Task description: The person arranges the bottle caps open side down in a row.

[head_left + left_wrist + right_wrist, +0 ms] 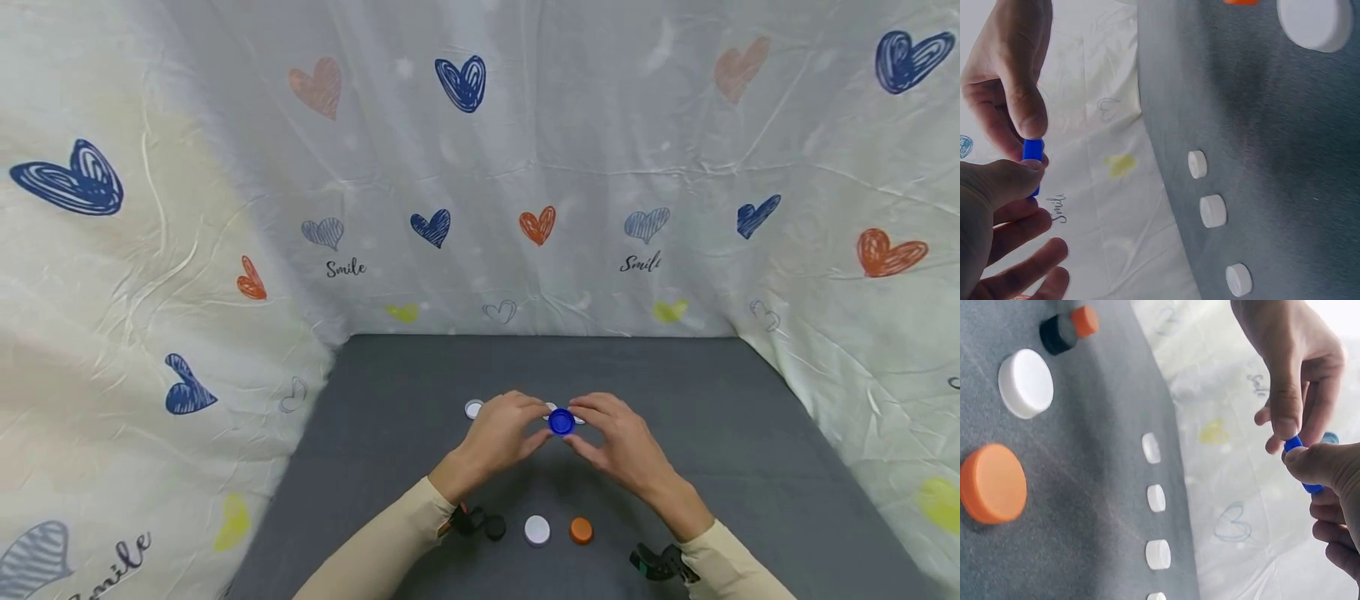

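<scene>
A blue bottle cap point(561, 422) is held above the table, its hollow side facing the head camera. My left hand point(504, 428) pinches its left edge between thumb and fingers. From the other side, my right hand point(619, 440) pinches the right edge. Seen side-on in the left wrist view, the blue cap point(1032, 150) sits between both thumbs. In the right wrist view the cap point(1293, 443) is partly covered by the right thumb. Behind the hands stands a row of small white caps, one point(473, 408) left of the left hand, others partly hidden.
Nearer me on the grey tabletop point(420, 367) lie a black cap point(495, 527), a larger white cap point(537, 530) and an orange cap point(581, 530). Another orange cap point(1085, 321) shows beside the black one. A heart-printed curtain point(480, 167) surrounds the table's back and sides.
</scene>
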The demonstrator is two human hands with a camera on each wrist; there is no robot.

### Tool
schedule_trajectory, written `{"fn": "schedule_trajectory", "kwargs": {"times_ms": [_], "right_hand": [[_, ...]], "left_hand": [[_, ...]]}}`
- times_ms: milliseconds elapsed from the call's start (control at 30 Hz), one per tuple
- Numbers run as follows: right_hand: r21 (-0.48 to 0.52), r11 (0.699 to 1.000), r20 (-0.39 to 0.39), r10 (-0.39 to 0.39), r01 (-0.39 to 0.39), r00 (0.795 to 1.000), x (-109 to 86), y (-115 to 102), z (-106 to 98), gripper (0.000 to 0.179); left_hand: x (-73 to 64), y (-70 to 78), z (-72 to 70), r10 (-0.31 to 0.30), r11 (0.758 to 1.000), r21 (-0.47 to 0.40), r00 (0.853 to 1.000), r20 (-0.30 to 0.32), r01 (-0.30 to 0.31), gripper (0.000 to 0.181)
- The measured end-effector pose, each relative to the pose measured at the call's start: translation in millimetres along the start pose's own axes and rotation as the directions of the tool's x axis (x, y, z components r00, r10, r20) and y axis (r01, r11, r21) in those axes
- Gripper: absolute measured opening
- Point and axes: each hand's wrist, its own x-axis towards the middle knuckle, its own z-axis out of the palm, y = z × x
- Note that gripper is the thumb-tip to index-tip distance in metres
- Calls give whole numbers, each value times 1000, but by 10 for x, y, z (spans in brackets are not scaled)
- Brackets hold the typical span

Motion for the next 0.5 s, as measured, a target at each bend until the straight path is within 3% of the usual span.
{"fn": "schedule_trajectory", "kwargs": {"times_ms": [500], "right_hand": [[59, 997, -32, -53, 55, 998, -47, -90, 186, 45]], "left_hand": [[-272, -60, 26, 45, 997, -53, 992, -115, -52, 26]]}}
